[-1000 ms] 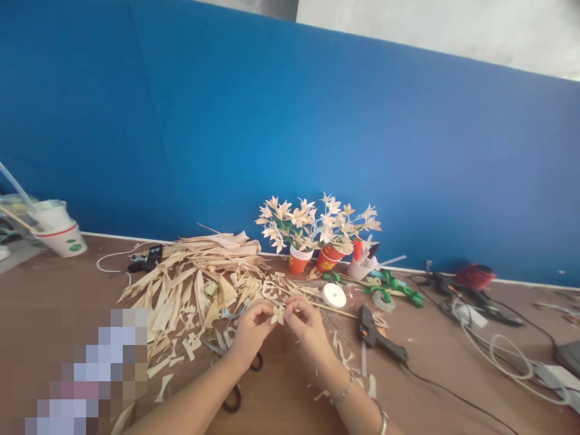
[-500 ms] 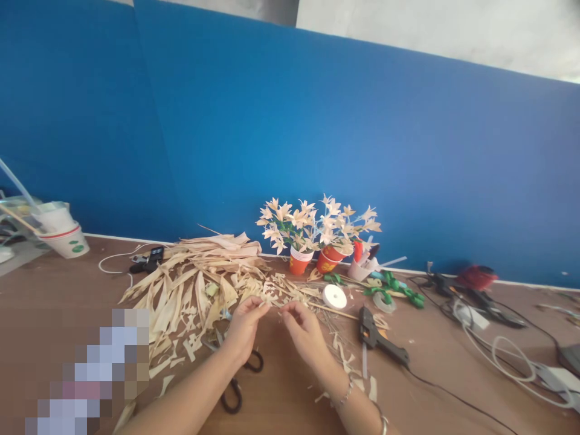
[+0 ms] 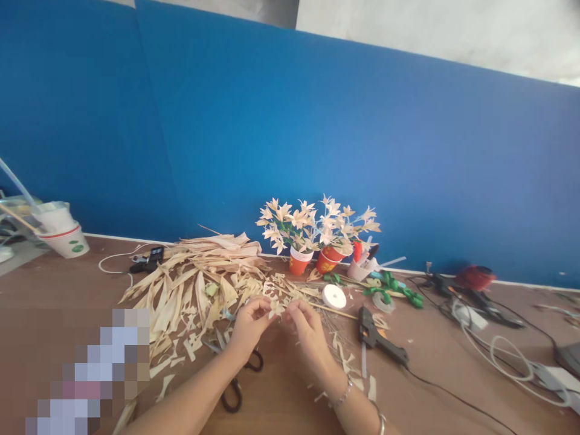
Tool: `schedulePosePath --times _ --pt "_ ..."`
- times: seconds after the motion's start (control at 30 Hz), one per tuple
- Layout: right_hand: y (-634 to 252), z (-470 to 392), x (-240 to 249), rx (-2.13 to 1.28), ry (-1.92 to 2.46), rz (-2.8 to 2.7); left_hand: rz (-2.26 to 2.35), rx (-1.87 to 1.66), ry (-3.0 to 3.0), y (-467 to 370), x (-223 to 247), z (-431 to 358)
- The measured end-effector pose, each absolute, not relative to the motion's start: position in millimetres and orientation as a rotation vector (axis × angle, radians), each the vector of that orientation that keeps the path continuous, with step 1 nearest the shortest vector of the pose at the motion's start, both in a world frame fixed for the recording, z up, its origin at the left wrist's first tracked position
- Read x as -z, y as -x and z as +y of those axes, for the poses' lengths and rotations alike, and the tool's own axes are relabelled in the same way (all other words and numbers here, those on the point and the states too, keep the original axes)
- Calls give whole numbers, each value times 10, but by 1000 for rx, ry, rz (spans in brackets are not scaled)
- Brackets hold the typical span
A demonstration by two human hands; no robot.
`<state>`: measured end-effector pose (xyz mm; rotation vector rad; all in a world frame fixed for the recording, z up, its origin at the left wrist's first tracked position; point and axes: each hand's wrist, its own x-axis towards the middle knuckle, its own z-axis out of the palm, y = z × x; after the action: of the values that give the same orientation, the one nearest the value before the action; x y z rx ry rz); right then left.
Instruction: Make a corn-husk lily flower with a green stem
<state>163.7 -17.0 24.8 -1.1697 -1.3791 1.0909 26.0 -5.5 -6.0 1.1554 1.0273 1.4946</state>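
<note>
Between my hands is a small pale husk flower [image 3: 276,309], its pointed petals spread. My left hand [image 3: 251,325] pinches it from the left, thumb against fingers. On the right, my right hand [image 3: 307,324] has thumb and fingers pressed together at the flower's other side; the exact contact is too small to tell. Scissors with black handles [image 3: 232,396] lie partly under my left forearm. A pile of dry husks [image 3: 199,284] spreads behind and left of my hands. Beyond them, two red cups [image 3: 300,261] hold finished pale flowers [image 3: 299,219].
A black glue gun [image 3: 383,341] lies on the brown table right of my hands, its cord running forward. A white spool [image 3: 334,296] and green pieces [image 3: 388,289] lie behind it. Cables [image 3: 498,356] fill the far right; a white cup [image 3: 67,240] stands far left.
The small flower now shows with petals spread between my fingertips. My hands have turned slightly and my right fingers have moved a little right.
</note>
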Motion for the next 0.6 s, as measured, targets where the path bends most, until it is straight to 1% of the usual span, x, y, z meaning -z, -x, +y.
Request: schedulePosePath --times 0.13,0.3,0.47,0.6 --pt "-1644 -151 -220 -1115 1168 -1419 1041 -1504 -1300 -255 77 -45" --pt "-1648 -139 -194 -1141 1167 -1395 1031 -1492 -1321 -256 86 -55" --pt "-1651 -134 -201 -1265 1158 -1352 997 -1480 -1241 -267 75 -72" --pt "-1659 -122 -190 -1343 1116 -1295 946 -1403 -1076 -274 25 -108"
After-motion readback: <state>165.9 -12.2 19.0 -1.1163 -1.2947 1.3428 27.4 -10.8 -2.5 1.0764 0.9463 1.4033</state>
